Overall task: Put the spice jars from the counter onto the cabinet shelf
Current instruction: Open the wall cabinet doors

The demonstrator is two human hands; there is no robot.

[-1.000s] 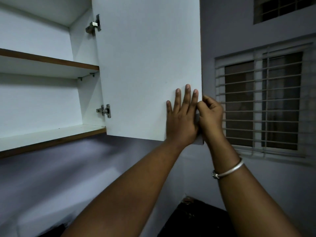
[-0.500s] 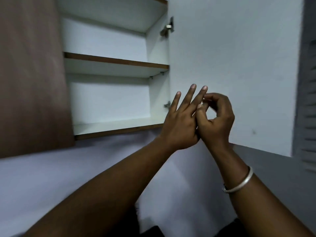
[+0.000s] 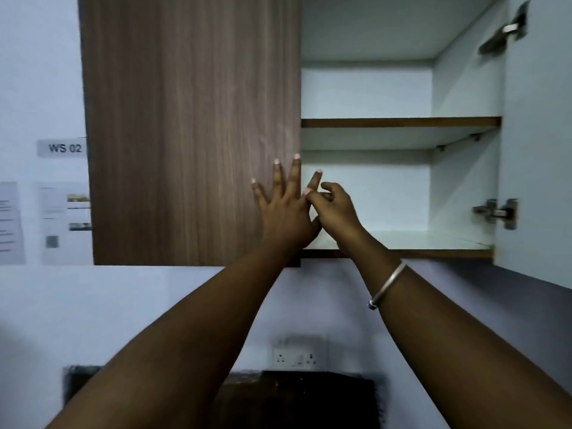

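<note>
Both hands have come off the white door and swung left, to the seam between the shut wood door and the open bay. Neither holds a jar. The left hand is spread flat, fingers straight and fanned upward. The right hand is curled beside it, thumb tip at the left forefinger; whether it pinches or only brushes it is hard to tell. Both arms reach up and forward, nearly straight, a bangle on the right wrist.

No jars are in view; they are presumably down on the counter, of which only a dark strip shows. The lower shelf sits bare just behind the hands, and this side of the cabinet is already open. To my mind the step now is to drop the hands, look down, find a jar and take it round the body, upright, before lifting it to that shelf.
</note>
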